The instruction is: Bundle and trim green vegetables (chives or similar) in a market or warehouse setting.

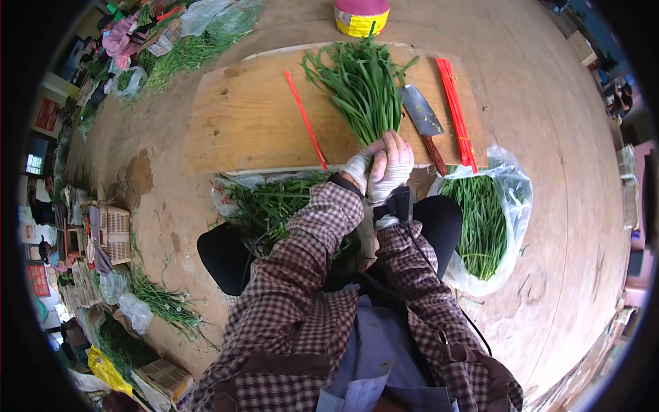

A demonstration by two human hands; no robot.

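- below, a smooth, tan floor (pixel 570 206) stretches wide, brown-stained in one patch at the left.
- on it sits a pale wooden board (pixel 254 117), flat, grained and knotted.
- along the room's left edge, slatted crates (pixel 113 233) stand among clutter and loose greens (pixel 165 302).
- beyond the board's far edge is a round container (pixel 362 17), pink above, yellow below.
- the bunch of long green leaves (pixel 364 86), thin and strap-like, fans out over the board, its stem end at the near edge, in the hands.
- the right hand (pixel 393 161), in a whitish knit glove, has its fingers pressed together and curled around the stems.
- the left hand (pixel 359 168), gloved too, meets it; its fingers are partly hidden, so i cannot tell their grip.
- right of the leaves: a broad-bladed cleaver (pixel 422 113), wooden-handled, then glossy red strips (pixel 456 110).
- a single red strip (pixel 304 117) lies left.
- a clear, crinkled plastic bag (pixel 511 226) holds more greens.
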